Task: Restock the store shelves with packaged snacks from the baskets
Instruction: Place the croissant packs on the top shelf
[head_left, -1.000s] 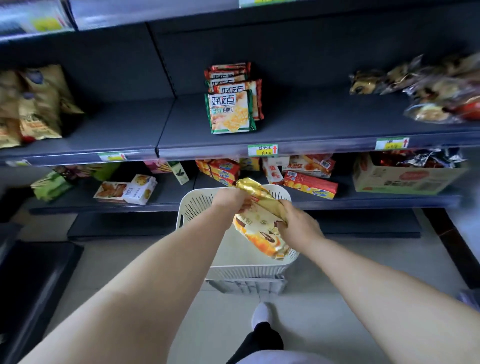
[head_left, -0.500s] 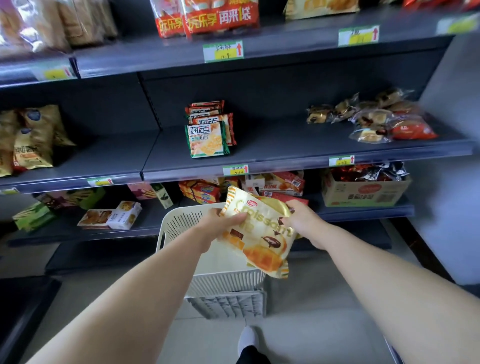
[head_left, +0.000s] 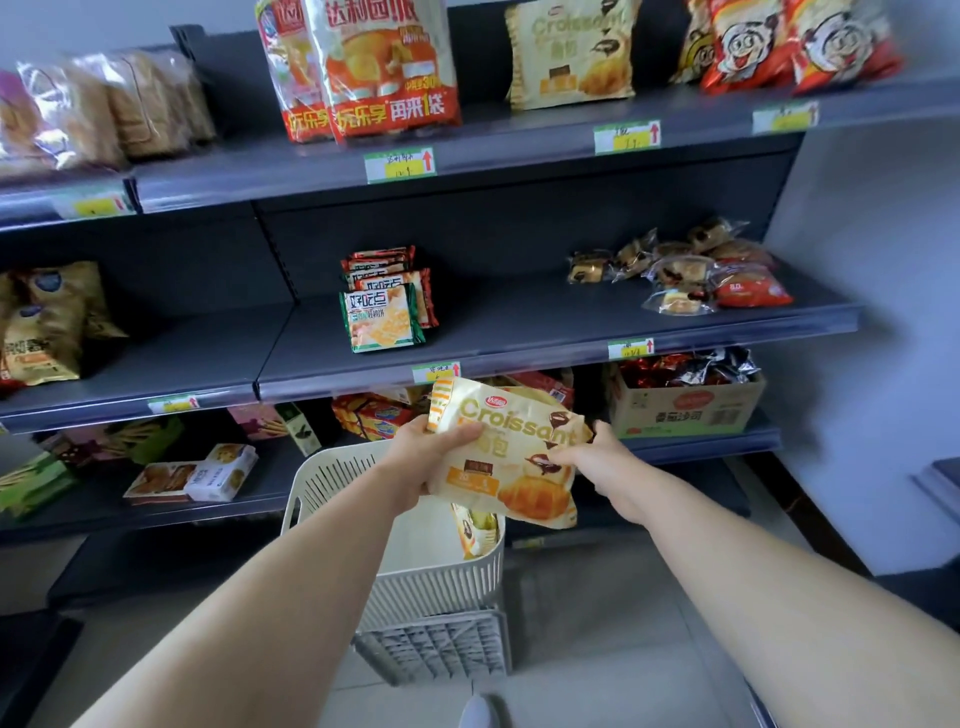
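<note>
Both arms reach forward above the white basket (head_left: 332, 483). The left hand (head_left: 431, 457) and right hand (head_left: 597, 457) each grip one side of the croissant bag (head_left: 511, 457).

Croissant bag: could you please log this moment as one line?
both hands: left hand, right hand | holding croissant bag | above basket | not shelved

I read "Croissant" on the cream packet (head_left: 506, 457) at lower centre of the frame, and again on the matching bag (head_left: 571, 52) at the upper right. The orange bags (head_left: 384, 67) at top centre say "再来1袋". Price tags are too blurred to read.
</note>
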